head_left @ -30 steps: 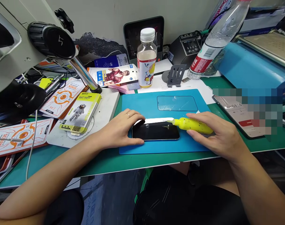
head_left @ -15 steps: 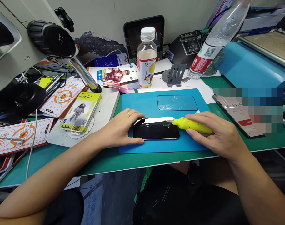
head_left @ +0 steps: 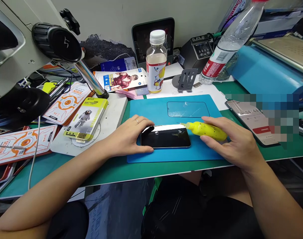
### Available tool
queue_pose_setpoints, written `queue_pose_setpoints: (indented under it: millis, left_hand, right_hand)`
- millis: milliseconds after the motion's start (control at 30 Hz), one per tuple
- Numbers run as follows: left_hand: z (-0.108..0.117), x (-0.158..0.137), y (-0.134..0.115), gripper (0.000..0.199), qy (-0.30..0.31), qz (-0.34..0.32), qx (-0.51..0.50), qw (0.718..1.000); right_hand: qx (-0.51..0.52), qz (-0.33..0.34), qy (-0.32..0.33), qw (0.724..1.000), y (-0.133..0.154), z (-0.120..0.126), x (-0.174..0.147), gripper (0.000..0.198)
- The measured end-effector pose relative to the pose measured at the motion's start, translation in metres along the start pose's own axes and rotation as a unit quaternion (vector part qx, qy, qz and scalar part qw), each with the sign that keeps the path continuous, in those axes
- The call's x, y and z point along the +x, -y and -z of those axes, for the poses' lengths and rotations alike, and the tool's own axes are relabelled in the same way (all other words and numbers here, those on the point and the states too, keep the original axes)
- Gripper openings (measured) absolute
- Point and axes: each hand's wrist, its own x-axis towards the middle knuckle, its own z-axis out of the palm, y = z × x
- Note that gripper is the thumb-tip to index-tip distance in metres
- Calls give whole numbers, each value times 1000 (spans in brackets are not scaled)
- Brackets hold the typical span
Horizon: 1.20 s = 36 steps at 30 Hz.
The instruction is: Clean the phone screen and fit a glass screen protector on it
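A smartphone (head_left: 166,139) with a dark, glossy screen lies flat on the blue mat (head_left: 146,111). My left hand (head_left: 130,135) grips its left end, thumb along the near edge and fingers at the far edge. In my right hand (head_left: 237,141) is a yellow, dark-speckled squeeze bottle (head_left: 207,131) with a thin needle tip, held almost level between thumb and fingers. The tip points left over the phone's far right edge; whether it touches I cannot tell. Beyond the phone, a clear screen protector (head_left: 188,109) with a black border lies on the mat.
A microscope (head_left: 59,41) and battery pack (head_left: 85,118) stand at left beside screen boxes (head_left: 24,144). A drink bottle (head_left: 156,63), folding stand (head_left: 187,79) and leaning water bottle (head_left: 221,59) are behind the mat. Another phone (head_left: 253,122) and a blue machine (head_left: 266,69) sit at right.
My right hand has drawn the squeeze bottle slightly to the right, and its tip has moved up toward the phone's far edge. My left hand and the phone stay put.
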Motion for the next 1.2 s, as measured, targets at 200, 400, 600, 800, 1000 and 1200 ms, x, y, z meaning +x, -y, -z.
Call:
queue_pose_setpoints:
  millis: [200,400,600,800,1000,1200]
  left_hand:
    - [1,0,0,61,-4,0,-9,1000]
    - [3,-2,-1,73,-7,5,-29,1000]
    - [1,-1,-1,69,-27,22,-34,999]
    - [-1,-1,-1,70,-32,38,-34,998]
    - [-1,-1,-1,69,-28,29,-28,999]
    - [0,-1,-1,71,-26,24,-23,999]
  right_hand:
    - [21,-28,-9,999,5,5,5,54]
    - [74,-51,-9,996,28,6,35,44]
    - [181,-85,66,978,53,-22,104,39]
    - [188,-80,150,967,44,-59,141,32]
    - [178,-78,168,966,40,-63,141,44]
    - [71,-121,93,986,37,-17,86,55]
